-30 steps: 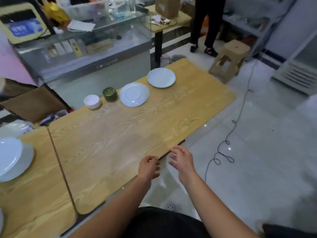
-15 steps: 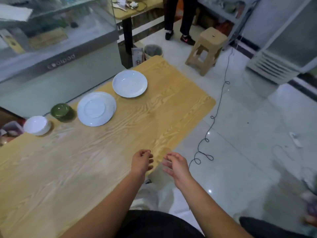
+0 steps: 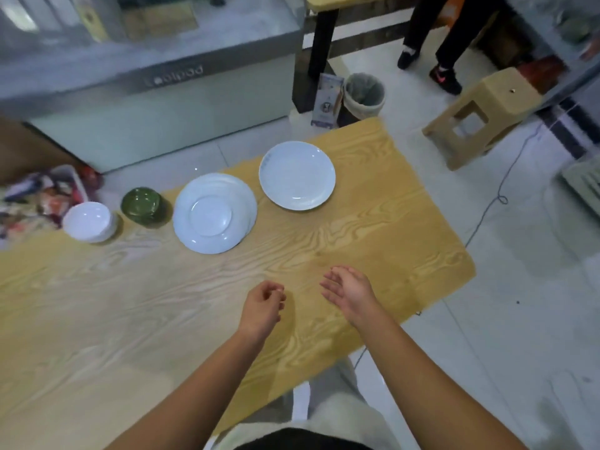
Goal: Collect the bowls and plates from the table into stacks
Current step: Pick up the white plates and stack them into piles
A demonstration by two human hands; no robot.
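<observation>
Over the wood-grain worktop [image 3: 130,319], the loosely curled left hand [image 3: 263,306] and slack-open right hand [image 3: 350,291] hold nothing; the wide round white ceramic plate [image 3: 214,212] lies ahead, nearer the left.

Both hands have come forward from the near edge of the table [image 3: 389,254] and now hover over its wood. The left hand [image 3: 263,306] has its fingers loosely curled and the right hand [image 3: 349,293] has them relaxed. The person has drawn nearer the stacked plates [image 3: 214,212] and the single plate [image 3: 297,175]. The second table at the left, with its plates, has gone from view.
</observation>
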